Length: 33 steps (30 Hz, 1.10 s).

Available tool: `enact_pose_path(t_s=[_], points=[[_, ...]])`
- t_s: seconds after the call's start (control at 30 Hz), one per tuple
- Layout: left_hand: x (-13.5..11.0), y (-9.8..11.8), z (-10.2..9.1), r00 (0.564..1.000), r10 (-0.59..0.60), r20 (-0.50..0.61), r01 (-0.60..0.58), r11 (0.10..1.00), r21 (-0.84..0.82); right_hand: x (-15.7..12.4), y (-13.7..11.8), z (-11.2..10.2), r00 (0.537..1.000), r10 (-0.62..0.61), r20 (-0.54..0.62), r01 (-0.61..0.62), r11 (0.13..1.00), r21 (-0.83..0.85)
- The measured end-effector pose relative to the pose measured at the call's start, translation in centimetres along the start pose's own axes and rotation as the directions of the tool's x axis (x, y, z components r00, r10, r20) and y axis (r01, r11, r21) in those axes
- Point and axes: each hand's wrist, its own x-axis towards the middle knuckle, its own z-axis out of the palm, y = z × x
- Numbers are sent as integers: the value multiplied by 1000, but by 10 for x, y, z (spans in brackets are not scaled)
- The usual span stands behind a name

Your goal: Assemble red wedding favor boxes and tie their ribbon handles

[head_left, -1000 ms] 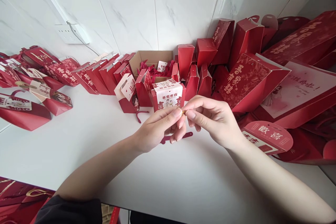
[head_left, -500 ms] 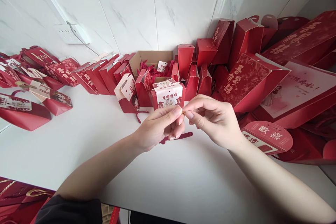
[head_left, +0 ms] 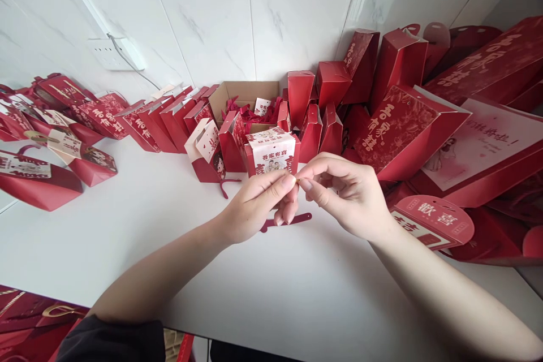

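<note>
My left hand [head_left: 261, 203] and my right hand [head_left: 343, 192] meet fingertip to fingertip above the white table [head_left: 271, 288]. Both pinch a tiny gold-coloured piece [head_left: 297, 180] that is mostly hidden by the thumbs and too small to name. Just behind my hands stands a red and white gift box [head_left: 272, 153] with printed characters and a drawn couple. Partly under my left hand lies a dark red strap [head_left: 292, 220] with a small hole near its end. Another dark red strap [head_left: 224, 186] hangs by an open gift box [head_left: 206, 155] to the left.
An open cardboard box [head_left: 248, 90] holds dark red straps and a card. Red gift boxes [head_left: 153, 124] line the wall on the left, and larger ones [head_left: 394, 130] are piled on the right. A socket strip [head_left: 114, 55] with a cable is on the tiled wall.
Hardly anything differs. The left fingers have shifted slightly and curled a little closer, while both hands stay pinched together at the same spot.
</note>
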Motion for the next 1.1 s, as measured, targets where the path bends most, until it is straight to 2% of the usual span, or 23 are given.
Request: enact_pose_path(t_s=[0.17,0.33,0.47,0.57,0.7,0.8,0.97,1.1], points=[[-1,1,-2,999,41,-15,-37,983,179,1,-3,-1,999,38,24,-39,999,32],[-1,1,-3,996,91,1,-87,948,307,1,-3,-2,998,26,58,-29,998,47],[-3,1,-6,992,128,10,-120,900,420,1,-3,-6,995,-76,59,81,993,-87],[-4,3,-11,982,169,85,-189,841,507,1,-5,-9,983,-159,91,172,974,-150],[-6,4,-16,962,194,191,-270,763,587,2,-5,-14,965,-206,163,231,961,-154],[-7,2,-16,958,201,204,-283,770,572,3,-4,-15,949,-258,181,288,944,-162],[-6,0,-9,960,189,206,-246,920,304,0,-6,-12,897,-419,145,443,842,-307],[-6,1,-7,971,147,190,-196,942,274,-4,-6,-10,865,-471,174,498,760,-418]])
